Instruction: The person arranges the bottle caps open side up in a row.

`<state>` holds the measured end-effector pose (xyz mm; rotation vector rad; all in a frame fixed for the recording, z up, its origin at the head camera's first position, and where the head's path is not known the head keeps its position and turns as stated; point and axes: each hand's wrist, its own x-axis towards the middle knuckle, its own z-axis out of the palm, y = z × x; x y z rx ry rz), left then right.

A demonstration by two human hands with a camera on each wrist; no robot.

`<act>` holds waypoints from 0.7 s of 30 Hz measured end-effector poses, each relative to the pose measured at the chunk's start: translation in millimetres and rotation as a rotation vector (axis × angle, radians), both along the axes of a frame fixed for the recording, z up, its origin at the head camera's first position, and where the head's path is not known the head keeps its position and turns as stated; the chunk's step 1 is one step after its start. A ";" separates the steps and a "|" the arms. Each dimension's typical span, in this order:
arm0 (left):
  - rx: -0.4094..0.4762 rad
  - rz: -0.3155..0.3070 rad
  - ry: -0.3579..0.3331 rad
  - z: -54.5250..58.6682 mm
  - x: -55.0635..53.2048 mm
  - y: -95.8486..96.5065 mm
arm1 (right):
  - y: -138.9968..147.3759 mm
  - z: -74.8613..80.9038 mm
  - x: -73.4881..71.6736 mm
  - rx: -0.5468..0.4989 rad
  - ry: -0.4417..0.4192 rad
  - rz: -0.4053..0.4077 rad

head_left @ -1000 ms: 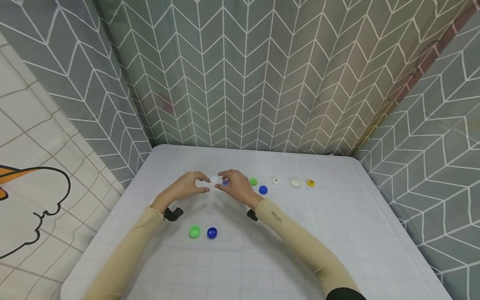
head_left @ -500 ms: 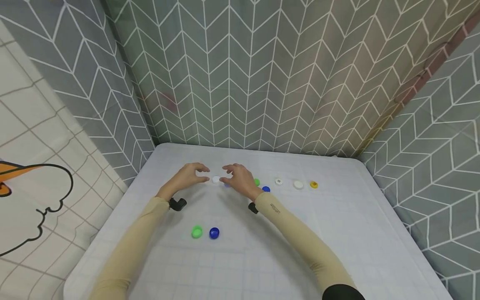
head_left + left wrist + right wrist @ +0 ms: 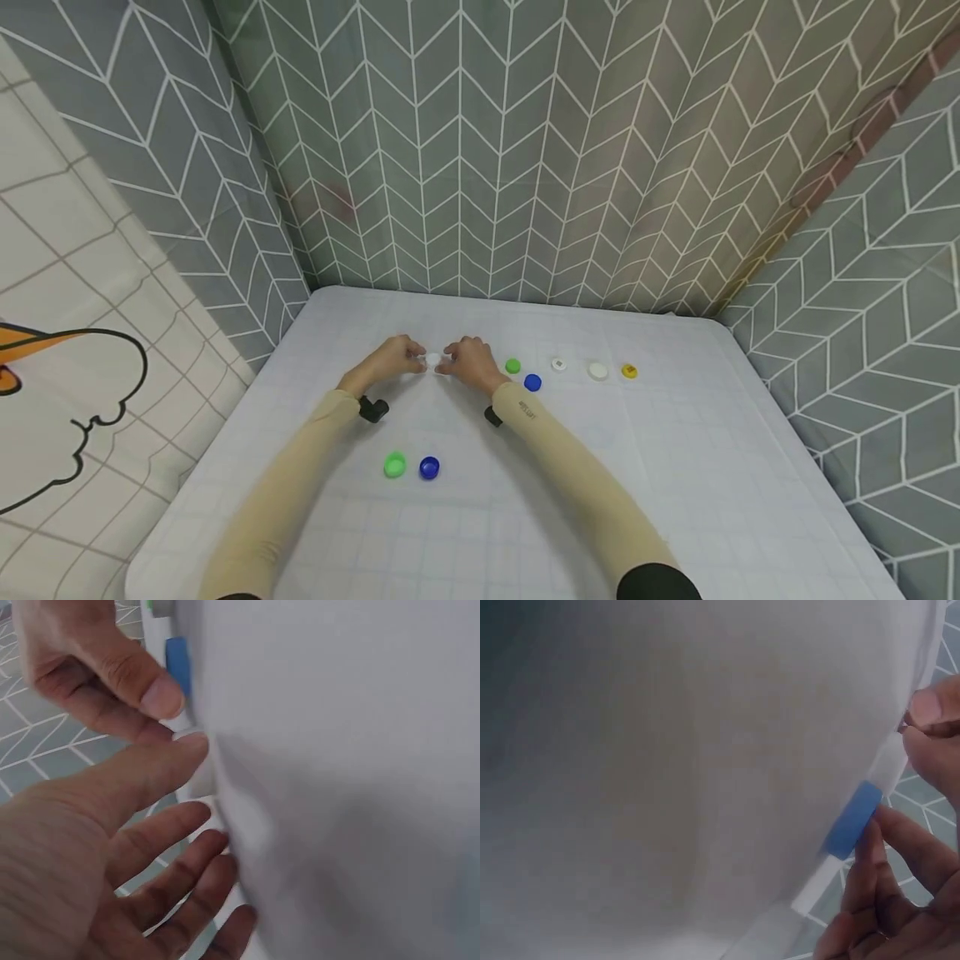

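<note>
A small white cap (image 3: 432,360) lies between both hands at the left of a row of caps. My left hand (image 3: 388,362) pinches it; in the left wrist view the thumb (image 3: 180,754) is on its upper side and the index finger is below. My right hand (image 3: 471,365) comes from the other side, and its curled fingertips hold the same cap. A blue cap (image 3: 853,821) shows close to the right fingers in the right wrist view. Part of the white cap is hidden by the fingertips.
Right of the hands lie a green cap (image 3: 512,366), a blue cap (image 3: 532,382), two white caps, one of them plain (image 3: 597,371), and a yellow cap (image 3: 629,371). Nearer me are a hollow green cap (image 3: 394,465) and a hollow blue cap (image 3: 429,467). Patterned curtains stand behind.
The hands were spread around the white cap with fingers apart. They have come closer together and their fingers have closed in on it. The bluish cap beside it is now covered in the head view.
</note>
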<state>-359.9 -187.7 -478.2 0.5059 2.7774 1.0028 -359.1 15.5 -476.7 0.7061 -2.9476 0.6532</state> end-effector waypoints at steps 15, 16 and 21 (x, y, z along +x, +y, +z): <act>0.033 0.033 0.019 -10.0 2.3 10.1 | -7.9 -5.7 2.2 0.054 0.005 -0.048; 0.036 0.032 0.018 -10.0 2.7 10.3 | -7.9 -5.5 2.7 0.057 0.008 -0.047; 0.042 0.034 0.034 -10.5 5.2 12.4 | -8.7 -4.5 4.8 0.053 0.001 -0.021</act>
